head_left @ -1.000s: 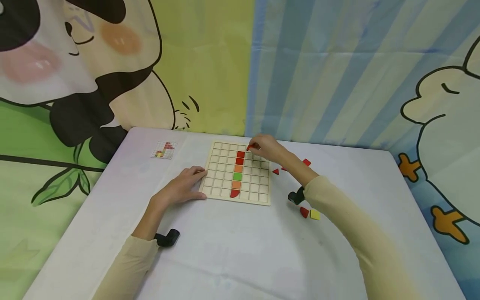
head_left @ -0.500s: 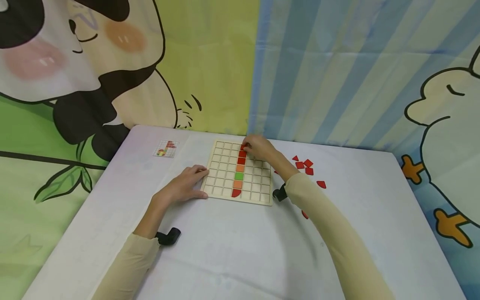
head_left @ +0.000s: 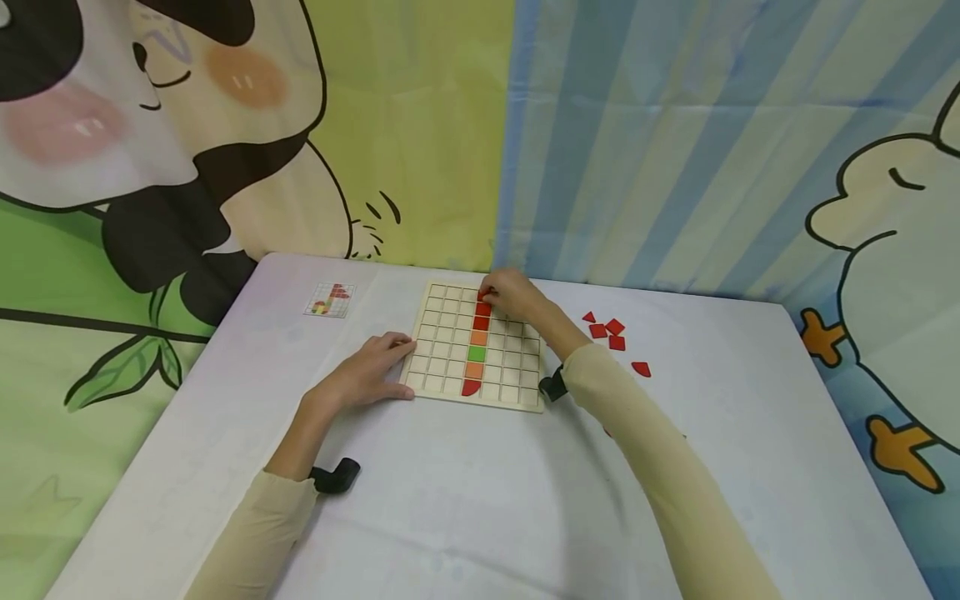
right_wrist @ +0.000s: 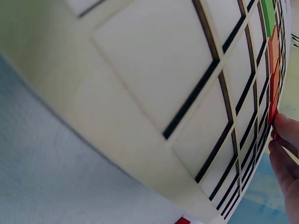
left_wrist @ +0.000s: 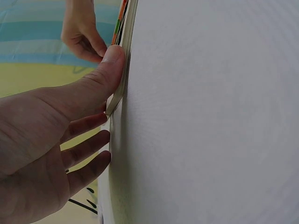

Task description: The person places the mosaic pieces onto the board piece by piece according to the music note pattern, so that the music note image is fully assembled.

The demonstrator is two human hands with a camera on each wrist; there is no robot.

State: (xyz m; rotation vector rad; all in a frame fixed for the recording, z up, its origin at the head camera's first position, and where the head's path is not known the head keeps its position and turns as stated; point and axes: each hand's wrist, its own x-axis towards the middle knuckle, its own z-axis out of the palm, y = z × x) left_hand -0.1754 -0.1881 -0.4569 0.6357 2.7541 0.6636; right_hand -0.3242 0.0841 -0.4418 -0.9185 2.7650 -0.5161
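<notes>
A pale wooden grid board (head_left: 442, 329) lies on the white table. One column of it carries red squares (head_left: 481, 316), an orange square (head_left: 478, 337), a green square (head_left: 476, 353), another orange square (head_left: 475, 369) and a red rounded piece (head_left: 471, 388) at the near end. My right hand (head_left: 513, 293) pinches a red tile (right_wrist: 273, 111) at the column's far end; the fingers mostly cover this tile. At the board's near left corner, my left hand (head_left: 363, 371) rests with thumb and spread, fairly straight fingers against the edge.
Right of the board lie several loose red tiles (head_left: 597, 331) and a red rounded piece (head_left: 641, 368). A small printed pattern card (head_left: 330, 300) lies at the back left. My right sleeve (head_left: 637, 442) hides part of the table. A patterned curtain (head_left: 420, 125) hangs behind.
My right hand has carried the red tile slightly left onto the column's far end. The right forearm has shifted left, uncovering red tiles and covering a yellow square. The left hand stays at the board.
</notes>
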